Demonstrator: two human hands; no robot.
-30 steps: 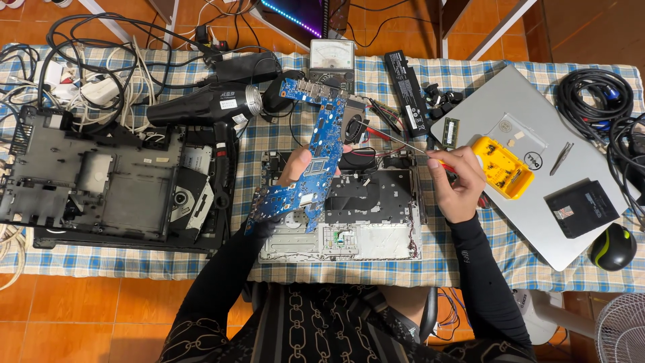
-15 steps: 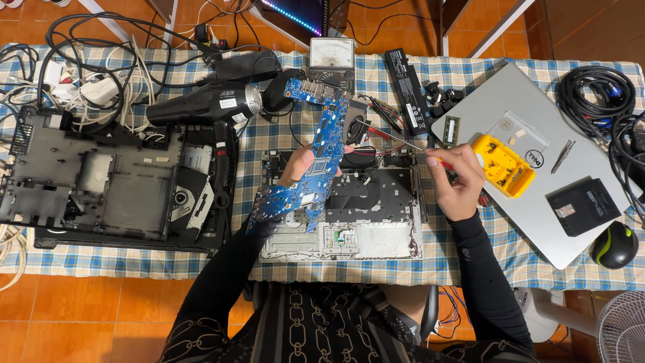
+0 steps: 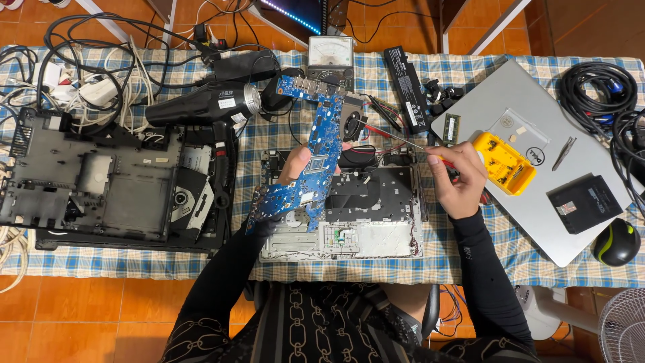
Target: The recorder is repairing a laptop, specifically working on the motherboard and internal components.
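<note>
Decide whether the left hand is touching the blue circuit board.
Touching. The head view shows the left hand gripping the blue circuit board, fingers wrapped behind it and the thumb on its edge.

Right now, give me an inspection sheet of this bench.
Surface: checked tablecloth, crowded.
Job's things: blue circuit board lifted, tilted; opened laptop base beneath it; screwdriver.
Clutter: black heat gun, dismantled black chassis, analogue meter, yellow bit case on silver laptop, mouse.
Hands: left hand holds the board; right hand holds the screwdriver.
Cables: tangled bundles at both ends.
Surroundings: orange tiled floor, white fan.
</note>
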